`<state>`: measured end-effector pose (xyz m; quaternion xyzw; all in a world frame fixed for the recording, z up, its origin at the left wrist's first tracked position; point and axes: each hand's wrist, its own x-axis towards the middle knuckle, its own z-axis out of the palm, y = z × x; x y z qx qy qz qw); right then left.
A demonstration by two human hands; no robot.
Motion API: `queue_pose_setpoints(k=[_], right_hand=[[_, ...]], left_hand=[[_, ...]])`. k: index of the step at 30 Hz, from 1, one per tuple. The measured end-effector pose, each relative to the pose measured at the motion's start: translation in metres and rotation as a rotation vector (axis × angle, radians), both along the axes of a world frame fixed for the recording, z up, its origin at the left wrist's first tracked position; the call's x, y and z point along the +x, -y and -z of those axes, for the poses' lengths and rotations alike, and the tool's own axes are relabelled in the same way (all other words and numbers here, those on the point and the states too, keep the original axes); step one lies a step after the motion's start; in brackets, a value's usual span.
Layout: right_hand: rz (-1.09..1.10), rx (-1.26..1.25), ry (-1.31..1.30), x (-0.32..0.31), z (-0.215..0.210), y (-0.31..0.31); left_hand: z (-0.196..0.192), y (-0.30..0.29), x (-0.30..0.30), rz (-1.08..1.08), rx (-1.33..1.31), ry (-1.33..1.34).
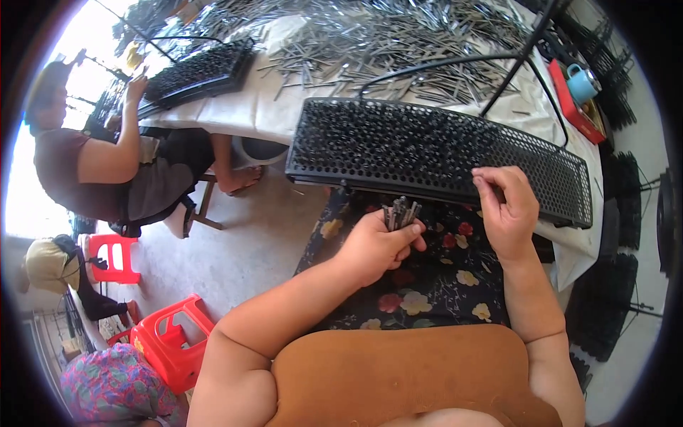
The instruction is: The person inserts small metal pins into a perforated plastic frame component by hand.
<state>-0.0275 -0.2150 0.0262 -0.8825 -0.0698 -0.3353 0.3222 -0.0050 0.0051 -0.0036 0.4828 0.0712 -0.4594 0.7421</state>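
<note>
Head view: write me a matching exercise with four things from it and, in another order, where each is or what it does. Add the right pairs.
Things
1. Left hand
2. Right hand
3. Mug
4. Loose sticks

Places and states
A. Blue, at the red box on the right
B. Spread over the pale tablecloth
C. Closed around a bundle of sticks
D. Fingertips close to the black rack full of holes

Right pairs: 1-C, 2-D, 3-A, 4-B
</note>
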Motion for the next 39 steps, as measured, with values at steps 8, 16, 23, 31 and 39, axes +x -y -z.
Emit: queue_pose_setpoints(k=[8,16,23,31,39], right_hand=[[-0.026,-0.174,-0.052,0.002,-0.007,0.007],[0.325,-0.02,-0.17,-0.013,0.007,0.114],[0.313,-0.093,-0.315,-0.014,-0.001,0.103],[0.347,-0.091,-0.367,-0.01,-0.015,0.096],[0.326,-0.036,-0.402,-0.006,-0.018,0.096]], left_hand=[[-0.001,-0.015,0.005,-0.138,0.005,0.083],[-0.017,-0.13,0.122,-0.782,0.171,0.43],[-0.022,-0.129,0.246,-0.342,0.549,0.361],[-0.021,0.003,0.327,0.504,0.609,0.28],[-0.032,0.064,0.326,0.526,0.248,0.234]])
